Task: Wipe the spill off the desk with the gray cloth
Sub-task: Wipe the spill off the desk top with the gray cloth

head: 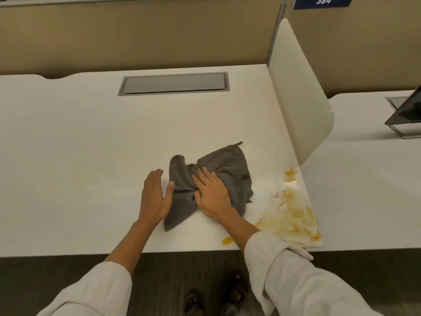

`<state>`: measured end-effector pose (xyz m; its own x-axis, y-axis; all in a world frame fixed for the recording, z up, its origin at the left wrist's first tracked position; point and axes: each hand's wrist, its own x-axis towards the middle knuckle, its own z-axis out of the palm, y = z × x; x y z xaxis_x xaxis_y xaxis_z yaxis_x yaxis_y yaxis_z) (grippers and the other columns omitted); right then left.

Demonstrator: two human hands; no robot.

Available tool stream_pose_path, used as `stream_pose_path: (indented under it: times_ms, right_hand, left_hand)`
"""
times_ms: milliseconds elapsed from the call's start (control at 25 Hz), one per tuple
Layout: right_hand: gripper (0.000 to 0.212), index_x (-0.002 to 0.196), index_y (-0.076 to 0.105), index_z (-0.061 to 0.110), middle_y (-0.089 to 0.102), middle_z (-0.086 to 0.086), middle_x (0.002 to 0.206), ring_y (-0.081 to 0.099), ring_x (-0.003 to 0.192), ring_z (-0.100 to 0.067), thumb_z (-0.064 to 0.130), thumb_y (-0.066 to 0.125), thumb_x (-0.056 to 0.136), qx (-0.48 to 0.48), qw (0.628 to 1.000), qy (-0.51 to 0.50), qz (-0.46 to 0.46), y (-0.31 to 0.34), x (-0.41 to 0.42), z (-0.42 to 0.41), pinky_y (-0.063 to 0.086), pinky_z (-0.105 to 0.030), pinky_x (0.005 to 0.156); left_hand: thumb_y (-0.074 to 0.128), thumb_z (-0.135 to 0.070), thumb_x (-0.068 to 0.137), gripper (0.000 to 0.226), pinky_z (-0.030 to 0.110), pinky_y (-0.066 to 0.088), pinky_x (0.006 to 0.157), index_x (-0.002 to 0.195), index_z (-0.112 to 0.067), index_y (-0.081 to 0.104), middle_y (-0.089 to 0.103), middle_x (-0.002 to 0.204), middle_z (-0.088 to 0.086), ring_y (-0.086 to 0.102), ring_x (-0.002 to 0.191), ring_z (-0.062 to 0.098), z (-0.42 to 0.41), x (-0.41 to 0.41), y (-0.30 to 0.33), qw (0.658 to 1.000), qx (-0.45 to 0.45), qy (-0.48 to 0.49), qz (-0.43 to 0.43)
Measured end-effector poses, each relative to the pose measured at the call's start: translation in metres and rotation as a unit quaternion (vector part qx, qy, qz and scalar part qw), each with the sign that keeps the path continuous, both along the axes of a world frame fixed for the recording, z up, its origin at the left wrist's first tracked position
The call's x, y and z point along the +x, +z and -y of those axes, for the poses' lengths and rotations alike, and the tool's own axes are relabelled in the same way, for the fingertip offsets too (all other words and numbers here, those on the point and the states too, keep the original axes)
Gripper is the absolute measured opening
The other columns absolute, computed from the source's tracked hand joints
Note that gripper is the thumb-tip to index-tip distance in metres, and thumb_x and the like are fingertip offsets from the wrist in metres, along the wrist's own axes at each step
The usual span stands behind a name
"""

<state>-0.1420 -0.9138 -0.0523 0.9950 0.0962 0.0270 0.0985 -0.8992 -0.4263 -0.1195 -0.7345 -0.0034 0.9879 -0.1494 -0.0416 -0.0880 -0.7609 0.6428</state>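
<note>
Gray cloth (211, 179) bunched on white desk (79, 144), left of spill. Right hand (210, 193) flat on cloth's middle, fingers slightly spread, straight, pressing down. Left hand (155, 195) just beside cloth's left edge, fingers together, relaxed, thumb touching fabric; grips nothing.

Amber spill (293, 215) lies right of cloth, at desk's near right corner by white divider panel (300, 106); small separate streak (227, 240) near front edge.

Judgement: right hand nearer spill; coming sweep runs rightward and toward person. Cloth's long axis diagonal, near-left to far-right.

Warm dim light, soft shadows, slight blur, wide-angle edge bending
</note>
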Motion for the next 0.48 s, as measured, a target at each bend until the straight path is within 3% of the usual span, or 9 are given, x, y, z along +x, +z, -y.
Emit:
stream_pose_path:
  times_ms: [80,200,280,360,400,480]
  right_hand:
    - [0.056,0.128,0.065,0.008,0.052,-0.014,0.146,0.047,0.137,-0.032,0.027,0.035,0.084,0.034,0.999,0.030,0.021,-0.002,-0.033,0.018,0.039,-0.052,0.111]
    - [0.049,0.122,0.069,0.015,0.042,-0.012,0.154,0.040,0.142,-0.033,0.026,0.053,0.077,0.058,0.996,-0.027,0.061,0.013,-0.060,0.055,0.029,-0.061,0.114]
    - [0.071,0.142,0.049,0.026,0.021,-0.010,0.164,0.015,0.151,-0.034,0.053,0.050,0.077,0.035,0.989,-0.142,0.001,0.027,-0.064,0.062,0.007,-0.065,0.119]
    - [0.101,0.156,0.010,0.035,-0.012,-0.011,0.165,-0.015,0.150,-0.040,0.087,0.029,0.072,-0.022,0.966,-0.232,-0.108,0.029,-0.059,0.045,-0.014,-0.065,0.115]
    - [0.108,0.157,-0.001,0.035,-0.021,-0.014,0.162,-0.023,0.147,-0.043,0.094,0.020,0.068,-0.044,0.958,-0.249,-0.135,0.025,-0.056,0.034,-0.017,-0.066,0.113]
    - [0.107,0.157,-0.001,0.031,-0.017,-0.020,0.162,-0.022,0.147,-0.045,0.092,0.019,0.072,-0.078,0.953,-0.259,-0.134,0.015,-0.048,0.018,-0.011,-0.066,0.114]
  left_hand:
    - [0.041,-0.039,0.100,0.056,0.044,0.024,0.118,0.145,-0.005,0.035,0.037,0.153,0.016,0.029,0.144,0.031,0.008,0.001,-0.001,1.000,0.001,-0.027,0.006]
    - [0.041,-0.039,0.099,0.057,0.046,0.025,0.118,0.144,-0.005,0.037,0.039,0.152,0.015,0.029,0.144,0.032,0.031,0.000,-0.001,0.998,-0.002,-0.061,0.013]
    - [0.043,-0.036,0.100,0.054,0.046,0.025,0.119,0.145,-0.007,0.037,0.037,0.153,0.014,0.028,0.145,0.030,0.045,-0.003,-0.002,0.998,-0.008,-0.066,0.009]
    - [0.041,-0.037,0.100,0.054,0.046,0.025,0.118,0.145,-0.007,0.037,0.038,0.153,0.014,0.029,0.144,0.031,0.052,-0.005,-0.003,0.998,-0.017,-0.063,0.016]
    - [0.042,-0.037,0.100,0.054,0.046,0.026,0.118,0.144,-0.007,0.037,0.038,0.153,0.014,0.029,0.144,0.031,0.054,-0.007,-0.005,0.998,-0.019,-0.063,0.020]
    - [0.045,-0.033,0.100,0.051,0.046,0.027,0.117,0.144,-0.007,0.038,0.040,0.152,0.015,0.031,0.143,0.031,0.050,-0.007,-0.009,0.998,-0.016,-0.060,0.029]
